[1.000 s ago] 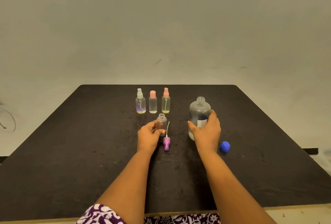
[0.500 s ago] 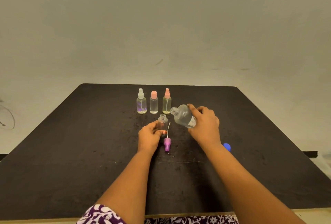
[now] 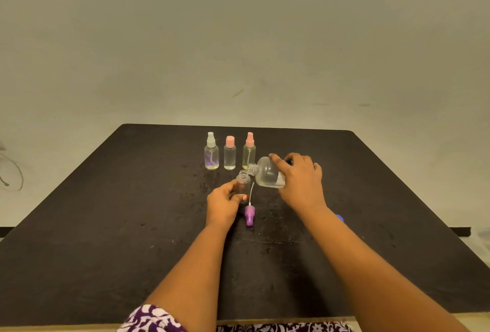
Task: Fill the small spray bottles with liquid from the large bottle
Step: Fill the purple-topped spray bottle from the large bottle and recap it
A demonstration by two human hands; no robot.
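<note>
Purple spray cap lies on the black table. Left hand grips the open small spray bottle, upright. Right hand clasps the tilted large bottle, mouth just above the small neck; pour best slowly, mouths aligned. Behind: three capped bottles.

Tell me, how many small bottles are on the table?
4. Three capped ones stand in a row at the back: white-topped, pink-capped, pink-sprayer. The fourth, the open small bottle, stands in front, held by the left hand. None seems hidden.
</note>
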